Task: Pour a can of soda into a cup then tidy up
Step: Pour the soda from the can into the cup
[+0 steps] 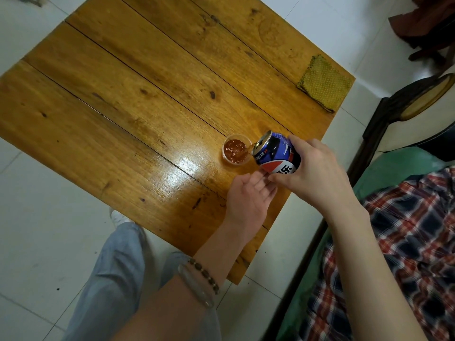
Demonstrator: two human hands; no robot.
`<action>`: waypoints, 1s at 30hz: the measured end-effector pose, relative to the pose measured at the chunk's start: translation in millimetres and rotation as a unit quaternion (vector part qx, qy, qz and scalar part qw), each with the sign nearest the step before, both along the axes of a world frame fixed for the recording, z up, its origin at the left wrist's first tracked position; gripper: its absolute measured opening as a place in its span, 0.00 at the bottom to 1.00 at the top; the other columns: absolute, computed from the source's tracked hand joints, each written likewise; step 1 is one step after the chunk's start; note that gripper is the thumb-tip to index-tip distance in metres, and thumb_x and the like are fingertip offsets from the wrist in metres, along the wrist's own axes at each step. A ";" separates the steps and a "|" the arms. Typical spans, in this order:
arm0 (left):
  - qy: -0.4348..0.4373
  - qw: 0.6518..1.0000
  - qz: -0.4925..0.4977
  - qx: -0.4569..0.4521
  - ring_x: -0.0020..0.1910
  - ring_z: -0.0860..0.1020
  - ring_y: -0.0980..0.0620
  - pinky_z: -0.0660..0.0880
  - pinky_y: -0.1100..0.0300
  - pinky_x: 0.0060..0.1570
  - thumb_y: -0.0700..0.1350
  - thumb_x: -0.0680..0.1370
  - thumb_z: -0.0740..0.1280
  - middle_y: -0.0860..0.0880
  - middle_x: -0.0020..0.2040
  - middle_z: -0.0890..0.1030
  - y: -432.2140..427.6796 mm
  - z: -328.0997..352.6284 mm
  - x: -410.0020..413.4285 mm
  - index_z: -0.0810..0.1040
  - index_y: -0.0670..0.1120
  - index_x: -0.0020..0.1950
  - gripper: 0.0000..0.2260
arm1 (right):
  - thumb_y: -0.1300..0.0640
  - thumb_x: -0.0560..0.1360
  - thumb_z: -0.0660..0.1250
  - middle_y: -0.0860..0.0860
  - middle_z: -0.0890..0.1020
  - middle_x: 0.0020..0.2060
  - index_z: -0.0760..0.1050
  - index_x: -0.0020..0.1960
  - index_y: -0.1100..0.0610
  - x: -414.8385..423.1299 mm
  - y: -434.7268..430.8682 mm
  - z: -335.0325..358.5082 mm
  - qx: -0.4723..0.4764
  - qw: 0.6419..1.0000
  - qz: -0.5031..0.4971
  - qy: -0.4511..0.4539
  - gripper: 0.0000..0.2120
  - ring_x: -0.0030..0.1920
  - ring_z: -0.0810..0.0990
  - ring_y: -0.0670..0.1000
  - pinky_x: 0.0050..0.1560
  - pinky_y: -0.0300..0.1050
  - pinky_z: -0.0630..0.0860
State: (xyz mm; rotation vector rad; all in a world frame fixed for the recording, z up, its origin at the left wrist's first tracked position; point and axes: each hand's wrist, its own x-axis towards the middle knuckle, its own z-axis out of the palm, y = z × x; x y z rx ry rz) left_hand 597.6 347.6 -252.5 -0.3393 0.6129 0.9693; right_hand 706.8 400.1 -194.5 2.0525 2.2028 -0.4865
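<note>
Can (pixel 277 153): we see it right of centre in the frame, blue with a red and white band, tipped on its side with its top toward the cup; a thin brown stream runs from its mouth over the cup's rim.
Cup (pixel 235 150): small and clear, upright on the table just left of the can's top, holding foamy brown soda.
Right hand (pixel 312 168): we see it wrapped around the can's rear half, fingers over the top side and thumb underneath, holding the can above the table.
Left hand (pixel 248 195): it lies just below the can, palm up and fingers loosely spread, holding nothing; its fingertips sit beside the right thumb, though we cannot tell whether they touch the can.
Bracelets (pixel 202 279): a pale bangle and a string of dark beads circle the left forearm, low in the frame.
Table (pixel 147 94): honey-coloured planks with dark knots fill the upper and middle frame; a bright glare sits below and left of the cup.
Cloth (pixel 325 83): a yellow-green woven square lies flat at the table's upper right edge, well apart from the cup.
Floor (pixel 37 230): pale tiles show at the left and bottom.
Legs (pixel 110 279): grey trousers at lower left, with a white shoe near the table's edge.
Fabric (pixel 413 242): red, white and blue plaid on a green cover at lower right.
Chair (pixel 418 99): dark wood, at the right edge.
</note>
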 end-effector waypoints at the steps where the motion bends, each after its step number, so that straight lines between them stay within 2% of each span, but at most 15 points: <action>1: 0.001 1.000 -0.001 -0.003 0.62 0.75 0.47 0.63 0.53 0.68 0.43 0.74 0.53 0.39 0.61 0.78 0.2 -0.5 0.0 0.70 0.39 0.65 0.21 | 0.42 0.66 0.73 0.54 0.75 0.50 0.67 0.69 0.53 -0.4 -0.1 0.1 -0.001 1.000 0.000 -0.001 0.35 0.50 0.73 0.53 0.49 0.51 0.75; 5: 0.005 1.000 -0.004 -0.010 0.60 0.75 0.47 0.64 0.53 0.67 0.43 0.76 0.51 0.39 0.61 0.77 0.4 0.0 -0.4 0.70 0.39 0.65 0.20 | 0.42 0.66 0.73 0.53 0.76 0.50 0.67 0.69 0.53 -1.0 0.1 0.2 -0.005 1.000 0.001 -0.003 0.35 0.50 0.74 0.53 0.50 0.51 0.75; 9: 0.017 1.000 -0.008 -0.006 0.58 0.77 0.48 0.65 0.53 0.65 0.43 0.73 0.54 0.40 0.59 0.79 0.8 3.3 -1.6 0.71 0.39 0.64 0.21 | 0.42 0.66 0.73 0.53 0.75 0.50 0.67 0.69 0.53 -1.8 0.4 1.7 -0.010 1.000 -0.003 -0.004 0.35 0.50 0.74 0.53 0.49 0.50 0.75; 12: 0.016 1.000 -0.011 -0.008 0.62 0.74 0.45 0.62 0.51 0.69 0.42 0.76 0.52 0.37 0.63 0.76 0.0 2.5 -1.9 0.69 0.37 0.67 0.21 | 0.42 0.66 0.73 0.53 0.75 0.49 0.68 0.68 0.52 -2.0 0.5 2.7 -0.008 1.000 -0.001 -0.004 0.34 0.49 0.74 0.53 0.47 0.50 0.75; 14: 0.014 1.000 -0.011 -0.008 0.63 0.74 0.44 0.62 0.51 0.68 0.42 0.75 0.53 0.36 0.64 0.74 0.3 3.3 -2.6 0.67 0.37 0.68 0.23 | 0.42 0.66 0.73 0.53 0.76 0.49 0.68 0.67 0.53 -2.2 0.6 3.1 -0.006 1.000 0.000 -0.006 0.34 0.49 0.74 0.53 0.47 0.51 0.76; 17: 0.020 1.000 -0.011 0.000 0.59 0.76 0.46 0.64 0.53 0.65 0.43 0.71 0.55 0.37 0.63 0.76 1.4 5.5 -4.3 0.68 0.37 0.67 0.25 | 0.42 0.66 0.73 0.54 0.75 0.49 0.67 0.68 0.53 -3.4 0.5 3.6 -0.008 1.000 -0.004 -0.007 0.35 0.49 0.74 0.54 0.47 0.52 0.75; 20: 0.030 0.999 -0.026 0.002 0.58 0.76 0.47 0.63 0.52 0.67 0.41 0.75 0.52 0.38 0.60 0.77 -0.1 3.6 -5.8 0.69 0.38 0.67 0.21 | 0.43 0.66 0.73 0.53 0.75 0.49 0.67 0.69 0.53 -4.8 -0.3 2.6 -0.010 1.000 -0.011 -0.004 0.36 0.50 0.74 0.54 0.48 0.51 0.75; 24: 0.021 0.999 -0.040 -0.001 0.69 0.69 0.44 0.59 0.50 0.71 0.41 0.79 0.48 0.36 0.68 0.71 1.2 -0.4 -9.7 0.64 0.37 0.71 0.21 | 0.42 0.65 0.73 0.52 0.76 0.50 0.66 0.70 0.52 -3.9 -2.4 -2.7 -0.018 0.999 -0.040 0.024 0.38 0.51 0.74 0.52 0.48 0.49 0.75; 30: 0.144 0.981 -0.124 0.048 0.74 0.60 0.46 0.54 0.50 0.74 0.46 0.79 0.49 0.40 0.74 0.63 5.7 -8.8 -17.6 0.58 0.42 0.75 0.25 | 0.43 0.63 0.75 0.51 0.76 0.52 0.66 0.71 0.51 -3.1 -11.0 -12.1 -0.019 0.985 -0.102 0.136 0.39 0.53 0.75 0.50 0.54 0.46 0.74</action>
